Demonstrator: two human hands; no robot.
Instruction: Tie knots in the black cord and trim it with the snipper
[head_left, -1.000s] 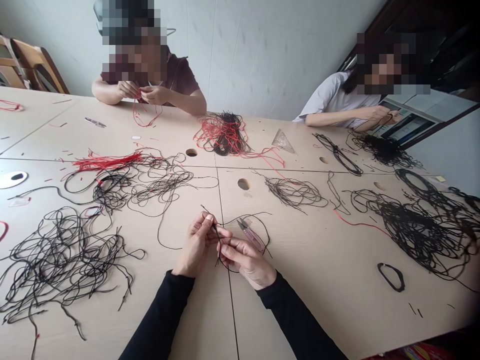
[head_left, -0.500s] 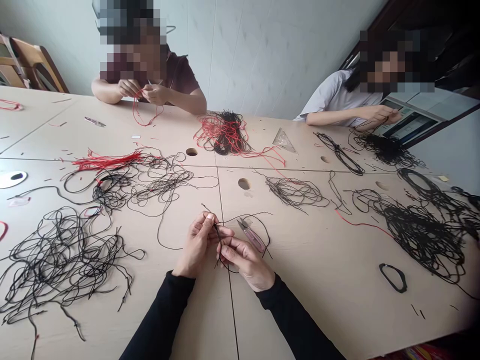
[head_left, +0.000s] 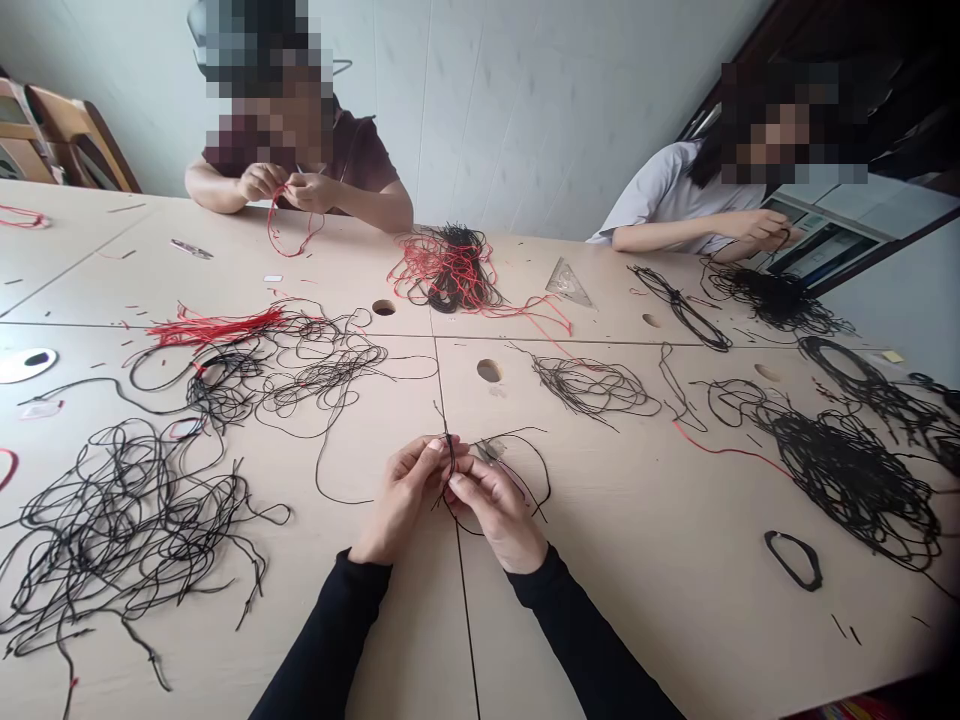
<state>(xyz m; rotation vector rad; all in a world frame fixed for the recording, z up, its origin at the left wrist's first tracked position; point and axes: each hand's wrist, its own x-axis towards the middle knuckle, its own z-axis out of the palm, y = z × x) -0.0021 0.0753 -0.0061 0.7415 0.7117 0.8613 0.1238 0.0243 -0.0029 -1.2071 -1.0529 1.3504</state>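
Fingers: my left hand (head_left: 401, 497) and right hand (head_left: 499, 515) pinch one black cord (head_left: 450, 462).
Left: loose black cord tangles (head_left: 127, 540) on the bench (head_left: 660, 600).

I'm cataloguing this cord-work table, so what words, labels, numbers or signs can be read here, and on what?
No text can be read in this view.
The clear plastic set square may carry scale marks, but they are too small to read.
The small yellow note and the white slip show nothing legible.
The screen-like panel at the far right is too blurred to read.
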